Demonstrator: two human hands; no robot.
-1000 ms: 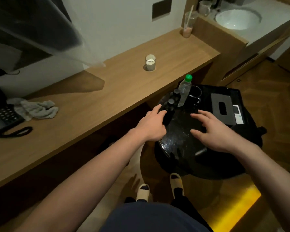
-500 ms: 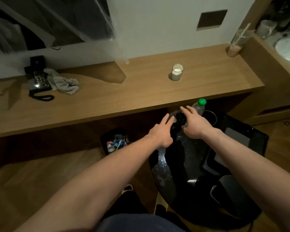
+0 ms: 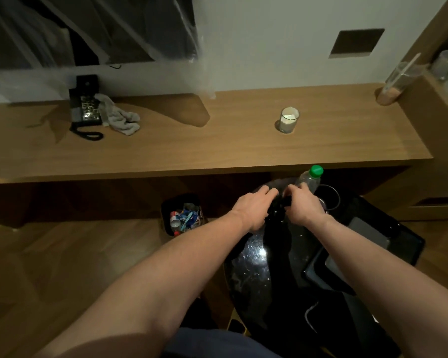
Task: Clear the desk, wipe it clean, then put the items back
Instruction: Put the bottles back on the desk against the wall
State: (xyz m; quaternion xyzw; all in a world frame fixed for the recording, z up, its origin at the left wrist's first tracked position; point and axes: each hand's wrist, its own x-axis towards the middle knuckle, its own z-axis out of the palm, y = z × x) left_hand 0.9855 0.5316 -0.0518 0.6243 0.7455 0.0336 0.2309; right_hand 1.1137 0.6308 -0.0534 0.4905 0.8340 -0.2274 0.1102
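On the black round side table, in front of the wooden desk, stands a cluster of small dark bottles. My left hand curls round the cluster from the left. From the right, my right hand grips it with bent fingers. The bottles are mostly hidden between the hands. A clear water bottle with a green cap stands just behind my right hand, with a glass mug beside it. A grey cloth lies on the desk at the left.
On the desk are a black phone, a candle glass and, at the far right, a tall glass with a straw. A filled trash bin sits under the desk. A black tray lies to the right.
The view has swung left and nearer the desk. Both hands moved forward over the side table, came together and closed round the small dark bottles.
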